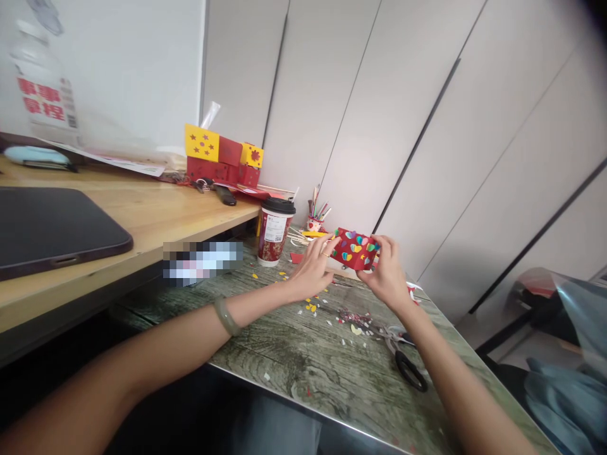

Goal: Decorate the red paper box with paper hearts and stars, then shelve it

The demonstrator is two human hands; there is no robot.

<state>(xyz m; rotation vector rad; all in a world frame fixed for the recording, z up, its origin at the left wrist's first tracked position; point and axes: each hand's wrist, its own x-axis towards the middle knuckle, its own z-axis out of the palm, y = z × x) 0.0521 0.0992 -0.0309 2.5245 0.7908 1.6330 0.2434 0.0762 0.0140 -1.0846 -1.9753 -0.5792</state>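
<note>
Grey wood-grain table [303, 360]: both hands [313, 272] pinch red paper box [355, 249].

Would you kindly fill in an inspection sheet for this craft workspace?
Surface: grey wood-grain table, strewn with paper scraps.
Job's things: red heart-decorated paper piece, held above the table.
Clutter: scissors, lidded paper cup, pen pot.
Hands: left hand and right hand both grip its ends.
Cables: nothing seen.
Surroundings: wooden desk with dark tablet, red and yellow paper boxes; panelled wall.
</note>
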